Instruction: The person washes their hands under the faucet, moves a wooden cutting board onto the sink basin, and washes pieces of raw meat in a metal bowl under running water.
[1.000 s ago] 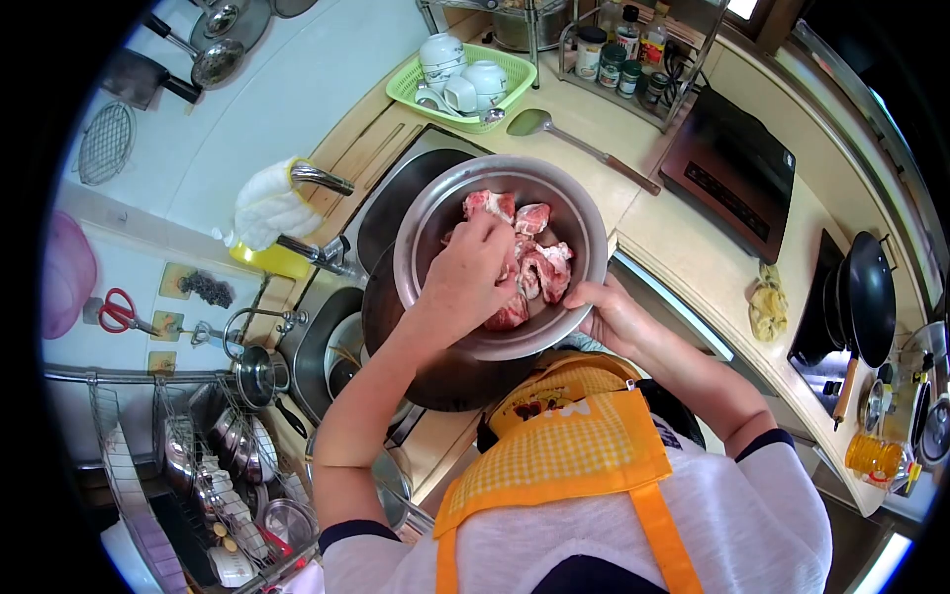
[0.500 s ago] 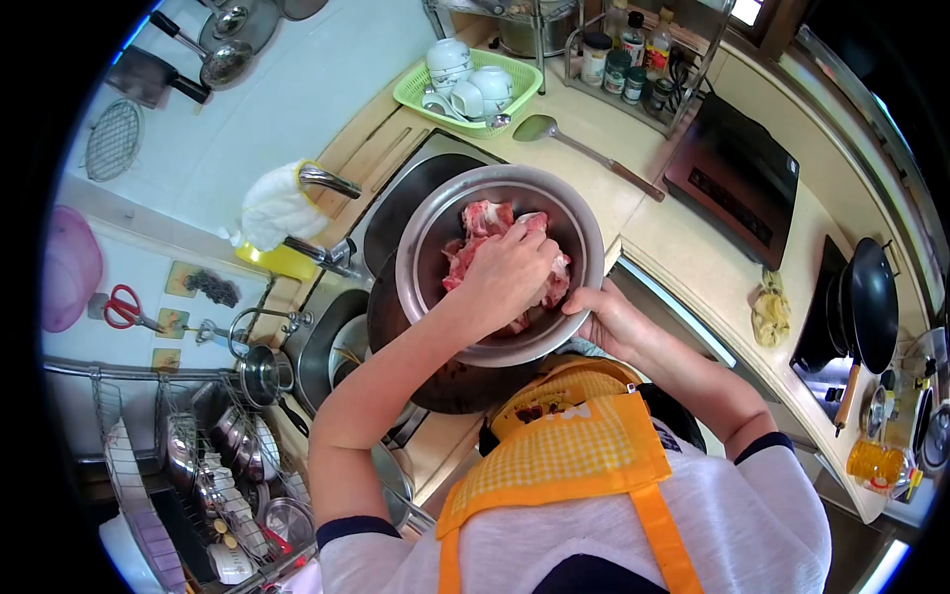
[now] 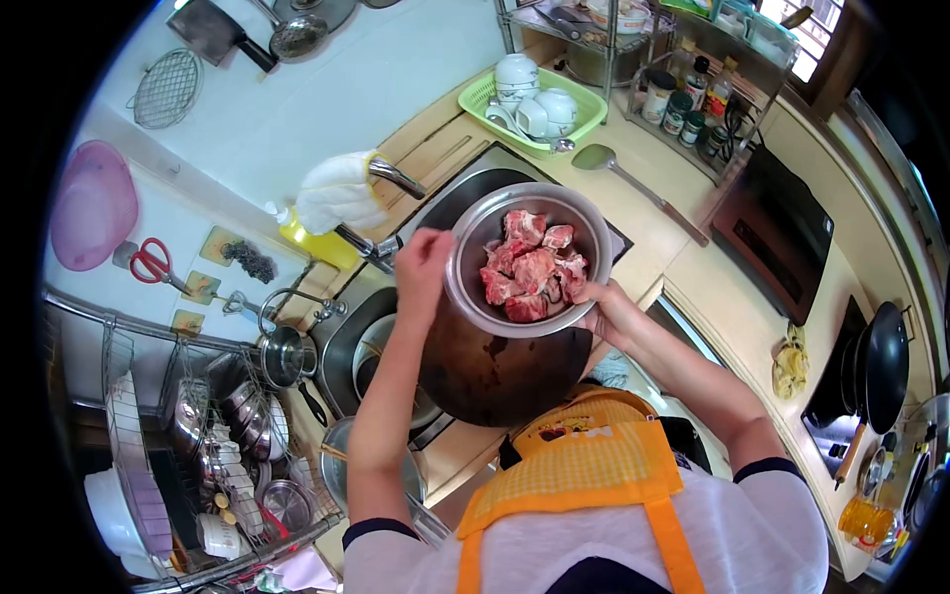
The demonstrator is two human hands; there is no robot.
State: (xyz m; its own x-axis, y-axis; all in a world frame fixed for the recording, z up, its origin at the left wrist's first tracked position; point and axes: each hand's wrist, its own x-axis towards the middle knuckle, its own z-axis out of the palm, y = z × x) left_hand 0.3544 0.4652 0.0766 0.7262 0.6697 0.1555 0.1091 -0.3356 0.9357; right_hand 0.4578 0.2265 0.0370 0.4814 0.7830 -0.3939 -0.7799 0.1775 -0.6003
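A steel bowl (image 3: 467, 297) holds several chunks of raw, bony red meat (image 3: 534, 267). It is over the front edge of the sink, partly above a round dark wooden board (image 3: 495, 371). My right hand (image 3: 612, 315) grips the bowl's right rim, with the thumb on top and the fingers beneath. My left hand (image 3: 424, 262) is at the left rim, outside the bowl, its fingers curled together. Whether it touches the rim or holds something small is hidden.
The faucet (image 3: 371, 247) with a white cloth mitt (image 3: 341, 193) rises left of the bowl. Behind are a green basket (image 3: 594, 109) of bowls and a spatula (image 3: 643, 183). An induction cooker (image 3: 777, 233) stands right; a dish rack (image 3: 198, 346) is at left.
My left hand has come out of the meat and moved left to the bowl's rim. My right hand keeps its grip. The bowl has shifted away from me, uncovering more of the board.
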